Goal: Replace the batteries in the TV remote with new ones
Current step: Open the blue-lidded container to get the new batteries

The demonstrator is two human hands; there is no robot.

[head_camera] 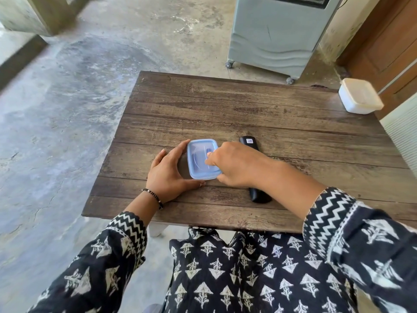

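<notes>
Lidded blue container [202,159], contents unclear

wooden table [225,105], white tub [360,99], grey cooler [277,30]

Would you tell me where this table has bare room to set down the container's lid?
The far half of the table is bare, bordered by the white box at its right corner. It is crowded near the front, where both hands, left and right, flank the blue container beside the remote.

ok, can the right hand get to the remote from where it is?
Probably yes. The right hand rests on the blue-lidded box, directly over the remote; nothing lies between them, though it must release the box first.
</notes>
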